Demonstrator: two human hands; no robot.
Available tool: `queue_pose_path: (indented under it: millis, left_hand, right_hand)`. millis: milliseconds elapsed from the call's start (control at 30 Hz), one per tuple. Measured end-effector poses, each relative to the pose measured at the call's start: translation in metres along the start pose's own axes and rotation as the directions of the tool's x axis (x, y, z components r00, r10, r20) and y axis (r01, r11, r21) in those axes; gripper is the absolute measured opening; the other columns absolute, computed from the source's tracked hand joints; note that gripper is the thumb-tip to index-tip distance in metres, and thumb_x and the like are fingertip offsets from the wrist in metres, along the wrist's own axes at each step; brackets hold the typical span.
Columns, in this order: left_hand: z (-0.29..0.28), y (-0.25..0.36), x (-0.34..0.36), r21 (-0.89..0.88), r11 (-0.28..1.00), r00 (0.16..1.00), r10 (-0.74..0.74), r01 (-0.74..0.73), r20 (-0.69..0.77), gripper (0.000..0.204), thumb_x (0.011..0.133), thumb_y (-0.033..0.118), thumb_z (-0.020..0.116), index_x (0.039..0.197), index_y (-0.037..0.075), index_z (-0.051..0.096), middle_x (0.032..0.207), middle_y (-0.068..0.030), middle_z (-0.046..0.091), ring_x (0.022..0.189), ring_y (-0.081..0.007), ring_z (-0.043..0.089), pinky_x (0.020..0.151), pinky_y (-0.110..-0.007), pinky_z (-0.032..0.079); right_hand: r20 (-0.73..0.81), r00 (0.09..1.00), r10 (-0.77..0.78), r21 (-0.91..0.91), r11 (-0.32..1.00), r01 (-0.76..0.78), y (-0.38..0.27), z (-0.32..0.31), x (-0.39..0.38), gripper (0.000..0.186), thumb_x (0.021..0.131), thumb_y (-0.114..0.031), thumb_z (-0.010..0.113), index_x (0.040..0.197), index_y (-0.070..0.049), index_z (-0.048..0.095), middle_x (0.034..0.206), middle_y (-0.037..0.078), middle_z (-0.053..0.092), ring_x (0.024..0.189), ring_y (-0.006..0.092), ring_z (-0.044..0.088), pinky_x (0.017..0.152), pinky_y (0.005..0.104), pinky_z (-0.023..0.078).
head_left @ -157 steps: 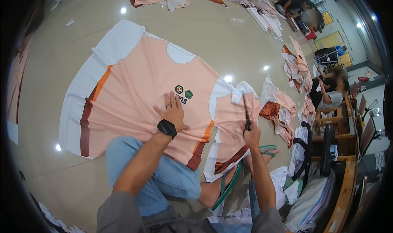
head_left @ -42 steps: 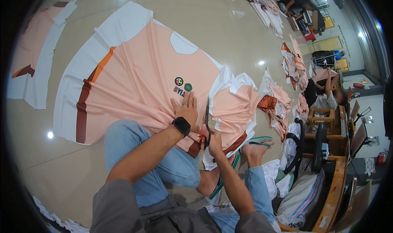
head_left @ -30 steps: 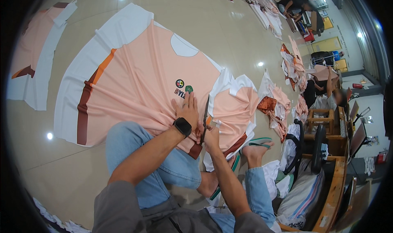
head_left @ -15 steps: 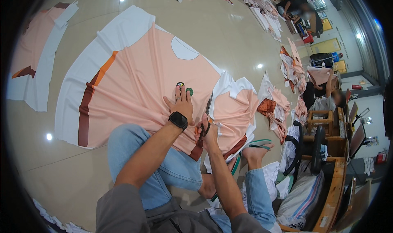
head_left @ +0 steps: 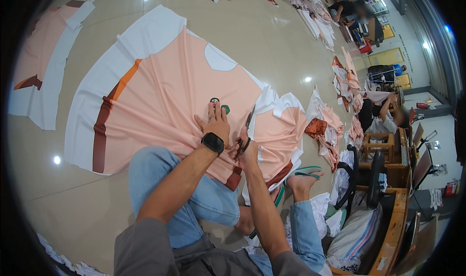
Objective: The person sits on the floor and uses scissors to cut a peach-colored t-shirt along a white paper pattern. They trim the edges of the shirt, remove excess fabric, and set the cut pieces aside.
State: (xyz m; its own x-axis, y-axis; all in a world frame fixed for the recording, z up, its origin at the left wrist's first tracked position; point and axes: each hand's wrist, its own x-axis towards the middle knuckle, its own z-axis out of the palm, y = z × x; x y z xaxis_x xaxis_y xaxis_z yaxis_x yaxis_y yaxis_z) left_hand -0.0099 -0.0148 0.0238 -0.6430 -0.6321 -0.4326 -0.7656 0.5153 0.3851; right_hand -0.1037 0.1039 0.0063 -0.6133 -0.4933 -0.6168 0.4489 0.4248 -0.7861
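A large peach fabric panel (head_left: 165, 86) with white edging and maroon and orange bands lies spread over the floor before me. My left hand (head_left: 216, 126) presses flat on it with the fingers apart, beside a small green round badge (head_left: 225, 110). In my right hand (head_left: 249, 153) are scissors (head_left: 250, 117), their blades pointing away from me along the panel's right edge. My fingers are wrapped round the handles. Right of the blades lies a crumpled peach and white piece (head_left: 279, 135), and whether it is still joined to the panel I cannot tell.
Another peach and white piece (head_left: 48, 57) lies at the far left. Heaps of printed fabric (head_left: 324, 125) run along the right side. Beyond them stand a wooden stool (head_left: 378, 144), a black chair (head_left: 376, 179) and a white sack (head_left: 357, 234). Two people work at the back right.
The scissors have turned slightly in my right hand, and more of their shiny blades shows. My left hand stays almost in place on the fabric.
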Motion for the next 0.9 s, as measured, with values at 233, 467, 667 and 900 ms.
queue_pose_path:
  millis: [233, 467, 667, 900]
  left_hand:
    - [0.006, -0.003, 0.001, -0.017, 1.0, 0.999, -0.007, 0.006, -0.039, 0.117, 0.072, 0.033, 0.084, 0.163, -0.001, 0.019, 0.174, -0.0199, 0.003, 0.16, -0.0392, 0.003, 0.108, -0.087, 0.015]
    - [0.019, -0.003, 0.006, -0.02, 1.0, 0.994, -0.019, 0.017, -0.106, 0.106, 0.079, 0.032, 0.077, 0.163, -0.002, 0.02, 0.174, -0.0192, 0.003, 0.16, -0.0398, 0.001, 0.107, -0.088, 0.014]
    - [0.017, -0.004, 0.006, -0.034, 0.999, 0.996, -0.01, 0.007, -0.083, 0.11, 0.079, 0.036, 0.077, 0.163, -0.003, 0.019, 0.174, -0.0198, 0.003, 0.16, -0.0402, 0.001, 0.107, -0.088, 0.015]
    - [0.018, -0.004, 0.007, 0.032, 0.999, 0.997, -0.026, 0.029, -0.074, 0.135, 0.065, 0.049, 0.092, 0.163, -0.003, 0.015, 0.173, -0.0213, 0.003, 0.16, -0.0394, 0.001, 0.106, -0.088, 0.02]
  right_hand:
    - [0.039, 0.999, 0.023, 0.144, 0.989, -0.028, -0.007, 0.009, -0.005, 0.063, 0.088, -0.069, 0.071, 0.083, -0.009, 0.054, 0.057, 0.002, 0.05, 0.042, 0.0158, 0.051, 0.039, 0.0299, 0.042]
    - [-0.062, 0.997, -0.039, 0.066, 0.997, 0.043, -0.02, 0.022, 0.008, 0.06, 0.09, -0.065, 0.071, 0.08, -0.008, 0.055, 0.058, 0.001, 0.048, 0.043, 0.0171, 0.051, 0.04, 0.0335, 0.042]
    - [-0.034, 0.997, -0.065, 0.044, 0.997, 0.066, -0.006, 0.024, 0.019, 0.065, 0.087, -0.073, 0.069, 0.083, -0.009, 0.055, 0.059, -0.002, 0.048, 0.048, 0.0164, 0.052, 0.044, 0.0322, 0.042]
    - [0.022, 0.999, -0.034, 0.164, 0.986, 0.03, -0.033, 0.027, 0.023, 0.067, 0.087, -0.075, 0.067, 0.078, -0.01, 0.055, 0.058, -0.002, 0.049, 0.047, 0.0155, 0.051, 0.046, 0.0308, 0.042]
